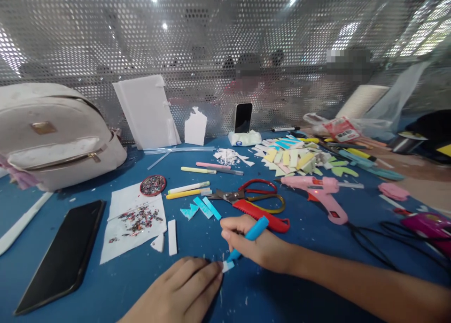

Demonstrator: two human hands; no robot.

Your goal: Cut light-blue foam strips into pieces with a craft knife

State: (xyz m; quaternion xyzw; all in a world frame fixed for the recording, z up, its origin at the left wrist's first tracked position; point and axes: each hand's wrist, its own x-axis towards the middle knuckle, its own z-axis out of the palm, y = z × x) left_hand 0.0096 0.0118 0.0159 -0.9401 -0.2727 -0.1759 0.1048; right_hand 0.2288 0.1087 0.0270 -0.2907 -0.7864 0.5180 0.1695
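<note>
My right hand is closed around a light blue pen-like tool, its tip down on a small white foam piece on the blue table. My left hand lies low at the front, fingertips pressed on that same white piece. Just beyond my right hand lie a red cutter and scissors with red and yellow handles. Blue foam strips lie to the left of the scissors.
A pink glue gun with its black cord sits at right. A black phone and white paper with glitter lie at left, a white backpack behind them. Coloured foam scraps, pens and a propped phone stand by the perforated wall.
</note>
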